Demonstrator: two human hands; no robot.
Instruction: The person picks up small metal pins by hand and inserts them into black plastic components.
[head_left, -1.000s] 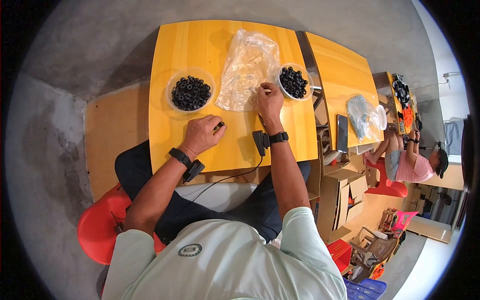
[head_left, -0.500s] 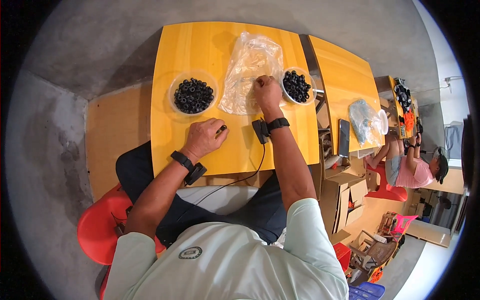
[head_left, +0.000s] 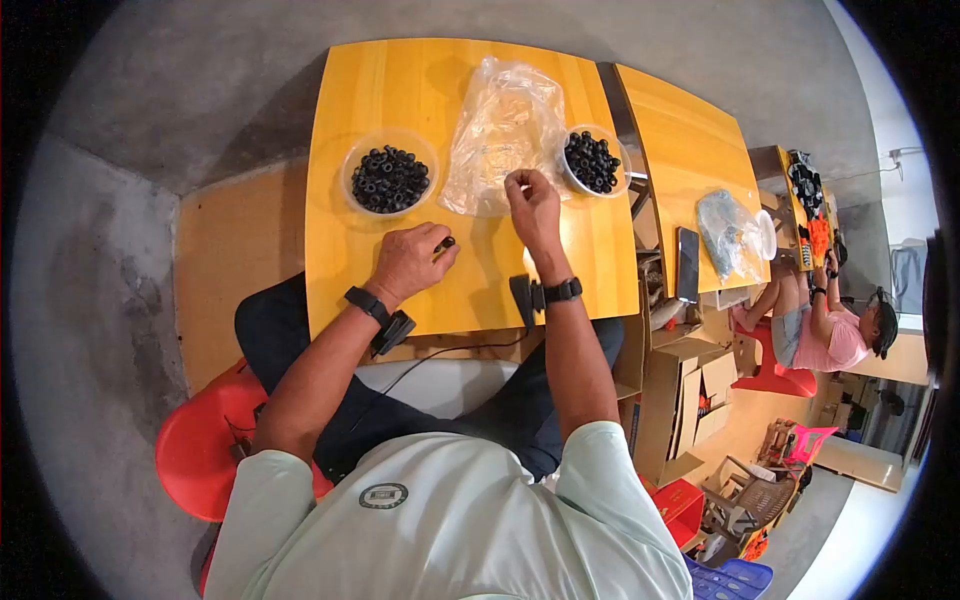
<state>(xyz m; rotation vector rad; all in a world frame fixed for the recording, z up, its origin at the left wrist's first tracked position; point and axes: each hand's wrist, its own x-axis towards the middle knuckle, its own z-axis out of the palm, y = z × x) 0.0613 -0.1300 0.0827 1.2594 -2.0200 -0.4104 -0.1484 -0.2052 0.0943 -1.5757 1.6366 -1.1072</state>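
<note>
Wearer: pale mint short-sleeved shirt, round dark badge on its chest, dark trousers beyond it. Both forearms bare. Black band with a chunky black module on the wrist of the left hand; slimmer black watch-style band on the wrist of the right hand. Thin dark cable runs across the lap, above the badge.

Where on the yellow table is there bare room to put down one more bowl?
The table is bare along its far edge, beyond the left bowl and the plastic bag. A narrower strip lies near the left hand. Between the bag, the right bowl and the right hand it is crowded.
</note>
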